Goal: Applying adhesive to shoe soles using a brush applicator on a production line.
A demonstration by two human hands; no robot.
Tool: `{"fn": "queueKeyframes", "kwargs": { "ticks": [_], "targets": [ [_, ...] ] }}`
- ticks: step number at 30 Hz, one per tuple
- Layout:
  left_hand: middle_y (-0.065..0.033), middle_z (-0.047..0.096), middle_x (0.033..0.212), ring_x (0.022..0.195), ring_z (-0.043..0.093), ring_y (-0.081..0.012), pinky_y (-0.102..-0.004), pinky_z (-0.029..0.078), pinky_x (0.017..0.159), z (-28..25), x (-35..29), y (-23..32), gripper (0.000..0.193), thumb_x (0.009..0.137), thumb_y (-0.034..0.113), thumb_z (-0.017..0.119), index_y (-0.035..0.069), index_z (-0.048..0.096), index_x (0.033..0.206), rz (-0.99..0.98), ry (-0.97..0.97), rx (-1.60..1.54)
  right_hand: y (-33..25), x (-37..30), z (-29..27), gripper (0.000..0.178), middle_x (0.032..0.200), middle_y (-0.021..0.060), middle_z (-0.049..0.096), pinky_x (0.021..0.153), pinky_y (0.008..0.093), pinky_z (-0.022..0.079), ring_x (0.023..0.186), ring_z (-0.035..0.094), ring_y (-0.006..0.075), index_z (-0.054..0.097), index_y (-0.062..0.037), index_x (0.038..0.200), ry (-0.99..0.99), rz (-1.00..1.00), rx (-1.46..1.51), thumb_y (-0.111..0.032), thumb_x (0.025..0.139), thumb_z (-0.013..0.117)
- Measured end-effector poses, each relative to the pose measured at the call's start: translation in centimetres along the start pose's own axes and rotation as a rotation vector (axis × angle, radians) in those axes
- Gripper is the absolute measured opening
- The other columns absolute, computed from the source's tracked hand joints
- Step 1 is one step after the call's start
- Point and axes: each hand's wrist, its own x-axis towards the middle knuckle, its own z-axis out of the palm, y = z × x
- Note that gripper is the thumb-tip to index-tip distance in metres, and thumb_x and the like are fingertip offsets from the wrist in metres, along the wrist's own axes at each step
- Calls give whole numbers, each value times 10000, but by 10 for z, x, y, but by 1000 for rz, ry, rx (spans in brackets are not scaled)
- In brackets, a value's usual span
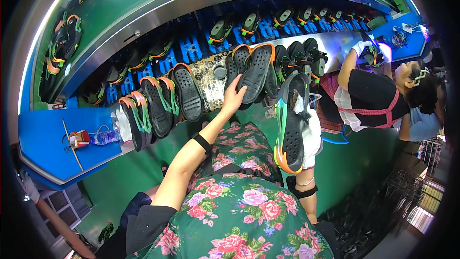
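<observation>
My bare left hand (pixel 233 97) grips the edge of a black clog-type shoe (pixel 258 69) with a perforated footbed and an orange rim. The thumb lies over its footbed, while the other fingers are mostly hidden. More shoes lean close behind this one. To the right, my right hand (pixel 312 136), in a white glove, is closed around the side of another black perforated shoe (pixel 290 134). That shoe has a green and orange outer edge and is held up over my lap. Something white shows in its upper part; I cannot tell whether it is glove or cloth.
Several finished-looking shoes (pixel 155 108) stand along the bench edge at left. Behind runs a conveyor with blue holders (pixel 191 49) bearing shoes. A blue side table (pixel 43 136) holds a plastic bottle (pixel 105 137). A gloved co-worker (pixel 371 96) works at right.
</observation>
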Motion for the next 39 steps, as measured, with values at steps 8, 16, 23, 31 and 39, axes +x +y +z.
{"fn": "queueKeyframes", "kwargs": {
  "ticks": [8,16,23,31,39],
  "targets": [
    [-402,506,1378,1267,523,-539,-510,432,1093,21,-7,35,657,1011,245,616,-39,356,1542,120,22,627,18,15,18,507,1437,203,567,1172,411,371,1316,545,297,520,95,1393,-18,58,69,-237,1009,535],
    [-294,577,1177,1081,621,-478,-511,518,939,8,-21,19,530,1003,249,644,-36,501,1426,144,58,672,53,30,8,519,1436,153,572,1194,416,325,1323,526,267,495,79,1455,-136,101,-3,-224,1036,527],
    [-292,571,1352,1175,582,-468,-475,480,1030,0,-54,48,516,902,73,606,-33,533,1402,584,187,857,56,14,40,495,1384,158,595,1170,423,359,1299,544,266,525,74,1424,-181,25,-44,-206,1017,552],
    [-122,520,1524,1380,498,-251,-441,352,1197,-91,-119,171,823,1059,681,268,49,371,1577,-201,-155,-831,102,12,153,447,1467,216,572,1145,401,403,1268,587,282,568,124,1384,-264,-205,-284,-125,1013,557],
    [-113,537,1519,1363,532,-243,-417,402,1170,-183,-161,193,988,968,828,181,82,383,1583,-262,-158,-962,139,-34,262,234,1441,236,597,1089,418,457,1256,615,323,736,37,1117,-363,-409,-720,10,886,704]
  ]
}}
